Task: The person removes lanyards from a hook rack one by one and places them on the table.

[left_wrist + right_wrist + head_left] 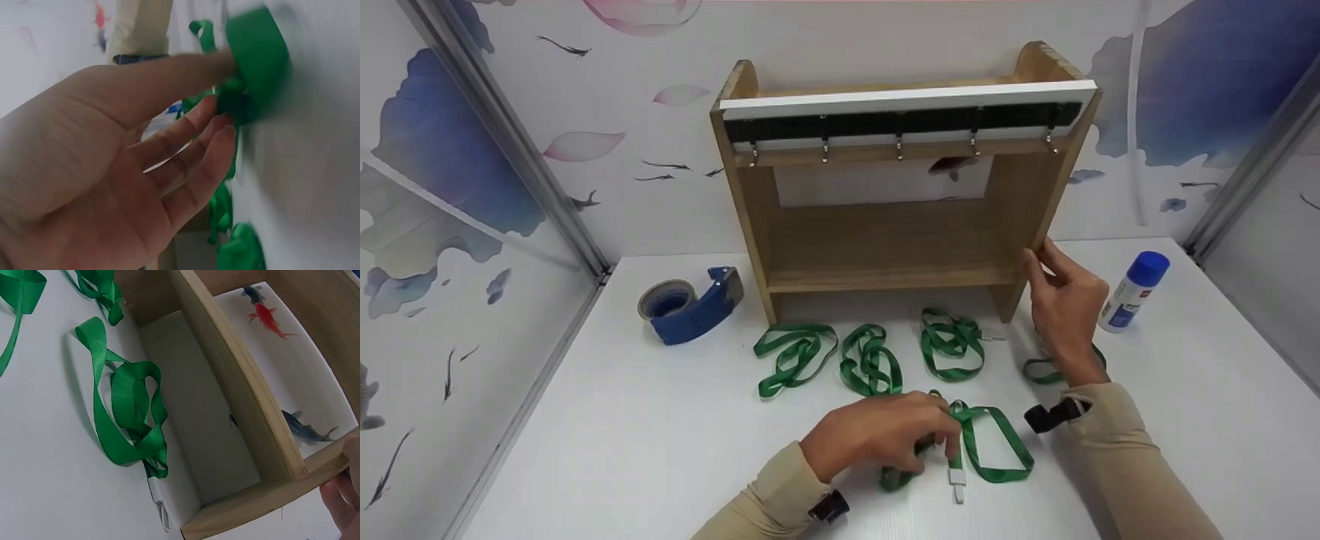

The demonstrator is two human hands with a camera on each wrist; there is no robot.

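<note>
My left hand is low over the table's front part, its thumb and fingertips pinching a green lanyard, which looks blurred in the left wrist view. Beside that hand lies another lanyard with a white clip. My right hand grips the right side panel of a wooden rack between thumb and fingers. Across the rack's upper front runs a white and black strip with several bare metal hooks. More green lanyards lie coiled in front of the rack; one is partly hidden by my right wrist.
A blue tape dispenser with a roll lies left of the rack. To the right stands a glue stick with a blue cap. Printed wall panels enclose the white table at the back and sides.
</note>
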